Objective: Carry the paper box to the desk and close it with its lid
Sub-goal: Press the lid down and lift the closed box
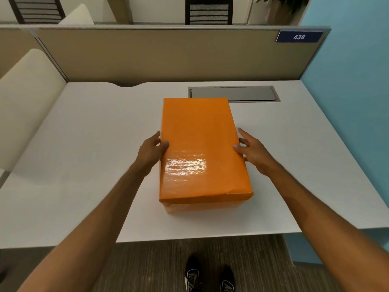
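An orange paper box (202, 205) stands on the white desk (84, 165), a little right of the middle. Its glossy orange lid (197, 144) sits on top and covers it, with the front right corner slightly creased. My left hand (152, 150) presses the lid's left side, thumb on the top edge and fingers down the side. My right hand (252, 151) is against the right side, thumb tip on the top edge and fingers stretched along the side.
A grey cable hatch (233, 93) is set into the desk behind the box. A beige partition (168, 55) with a blue "438" sign (299, 36) closes the back, and a blue wall (353, 102) the right. My shoes (210, 277) stand on the carpet.
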Action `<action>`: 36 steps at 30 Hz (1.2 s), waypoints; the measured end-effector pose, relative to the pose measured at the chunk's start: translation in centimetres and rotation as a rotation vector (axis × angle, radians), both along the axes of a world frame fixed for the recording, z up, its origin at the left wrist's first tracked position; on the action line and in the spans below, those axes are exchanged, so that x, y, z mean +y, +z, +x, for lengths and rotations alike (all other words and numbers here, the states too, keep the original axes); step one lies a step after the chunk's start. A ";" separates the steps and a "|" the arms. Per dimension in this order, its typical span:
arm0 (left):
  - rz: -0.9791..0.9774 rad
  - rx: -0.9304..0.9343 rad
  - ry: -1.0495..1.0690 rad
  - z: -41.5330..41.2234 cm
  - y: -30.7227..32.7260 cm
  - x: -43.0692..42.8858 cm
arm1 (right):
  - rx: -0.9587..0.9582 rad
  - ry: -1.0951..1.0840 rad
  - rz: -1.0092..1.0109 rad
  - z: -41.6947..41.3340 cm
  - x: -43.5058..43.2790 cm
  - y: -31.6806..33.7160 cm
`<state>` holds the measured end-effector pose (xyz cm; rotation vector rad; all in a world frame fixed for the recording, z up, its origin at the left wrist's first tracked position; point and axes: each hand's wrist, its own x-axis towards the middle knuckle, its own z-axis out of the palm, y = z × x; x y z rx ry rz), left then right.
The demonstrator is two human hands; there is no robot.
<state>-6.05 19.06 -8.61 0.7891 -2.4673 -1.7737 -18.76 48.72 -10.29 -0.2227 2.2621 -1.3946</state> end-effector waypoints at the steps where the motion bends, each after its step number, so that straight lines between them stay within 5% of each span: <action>1: 0.053 -0.003 0.009 0.7 -0.4 0.0 | -0.065 -0.024 -0.066 0.5 0.7 -0.2; 7: 0.258 -0.004 0.049 2.8 -1.9 0.3 | -0.231 -0.007 -0.214 2.0 3.4 -1.3; 22: 0.421 -0.023 0.210 5.2 -2.7 2.7 | -0.396 -0.031 -0.371 2.5 3.5 -2.8; 36: 0.387 0.053 0.324 5.9 -0.9 0.8 | -0.415 0.087 -0.407 0.3 -0.1 -2.1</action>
